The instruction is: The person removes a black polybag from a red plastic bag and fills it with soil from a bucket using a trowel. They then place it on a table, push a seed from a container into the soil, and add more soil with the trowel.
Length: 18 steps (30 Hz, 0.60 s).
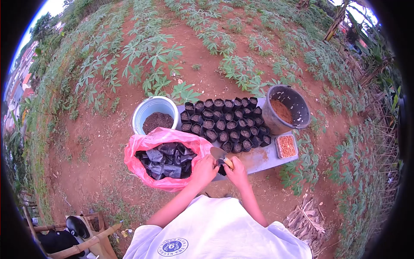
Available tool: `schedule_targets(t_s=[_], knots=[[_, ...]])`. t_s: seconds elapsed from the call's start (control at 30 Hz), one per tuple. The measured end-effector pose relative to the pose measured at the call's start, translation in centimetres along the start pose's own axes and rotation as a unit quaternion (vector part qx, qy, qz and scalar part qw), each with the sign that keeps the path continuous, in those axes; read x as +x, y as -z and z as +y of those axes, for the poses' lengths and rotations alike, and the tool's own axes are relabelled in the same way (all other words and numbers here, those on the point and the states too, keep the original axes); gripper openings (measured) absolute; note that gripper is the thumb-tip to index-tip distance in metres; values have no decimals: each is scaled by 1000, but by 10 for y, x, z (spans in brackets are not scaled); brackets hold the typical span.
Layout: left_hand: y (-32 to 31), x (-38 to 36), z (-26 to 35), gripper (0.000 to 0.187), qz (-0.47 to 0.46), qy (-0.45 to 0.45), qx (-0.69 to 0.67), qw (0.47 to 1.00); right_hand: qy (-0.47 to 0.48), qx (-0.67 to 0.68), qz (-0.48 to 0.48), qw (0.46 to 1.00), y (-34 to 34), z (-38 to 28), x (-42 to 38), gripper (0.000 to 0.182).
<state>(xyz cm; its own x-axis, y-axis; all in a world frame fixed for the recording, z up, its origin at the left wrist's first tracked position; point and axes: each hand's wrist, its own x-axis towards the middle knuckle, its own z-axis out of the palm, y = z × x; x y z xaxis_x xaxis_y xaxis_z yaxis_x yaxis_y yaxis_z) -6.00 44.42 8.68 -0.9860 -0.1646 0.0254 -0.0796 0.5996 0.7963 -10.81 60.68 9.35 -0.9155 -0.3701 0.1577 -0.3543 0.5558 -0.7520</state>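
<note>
My right hand [236, 172] grips the wooden handle of a small metal trowel [217, 154], blade pointing up-left. My left hand [204, 169] is closed beside it, touching a small black thing between both hands; what it is I cannot tell. Both hands hover over the near edge of a grey board [263, 157]. To the left lies an open pink plastic bag [148, 144] stuffed with empty black nursery bags [166, 159]. Beyond the hands stand several rows of soil-filled black nursery bags [224, 123].
A pale blue bucket [142, 113] of dark soil stands at the back left. A black bucket [297, 103] of reddish soil stands at the back right. A small tray of orange-brown grains [286, 146] sits on the board's right end. Bare red earth and cassava plants surround everything.
</note>
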Motion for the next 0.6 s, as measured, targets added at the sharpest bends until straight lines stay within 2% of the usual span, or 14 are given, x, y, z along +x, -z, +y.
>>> schedule_targets(t_s=[0.03,0.1,0.2,0.3,0.6], knots=[[0,-1,1,27,0,0,0,1000,0,0,0,1000,-1,1,0,22],[0,-4,2,30,-14,57,-54,997,-48,39,30,998,-3,4,0,22],[-2,-8,0,28,-17,73,-89,993,-71,47,29,996,-3,6,1,22],[-1,-9,-5,27,-12,62,-64,996,-33,64,57,996,-10,15,1,22],[14,-4,0,22,15,63,-42,997,-42,64,46,996,-11,22,0,21]])
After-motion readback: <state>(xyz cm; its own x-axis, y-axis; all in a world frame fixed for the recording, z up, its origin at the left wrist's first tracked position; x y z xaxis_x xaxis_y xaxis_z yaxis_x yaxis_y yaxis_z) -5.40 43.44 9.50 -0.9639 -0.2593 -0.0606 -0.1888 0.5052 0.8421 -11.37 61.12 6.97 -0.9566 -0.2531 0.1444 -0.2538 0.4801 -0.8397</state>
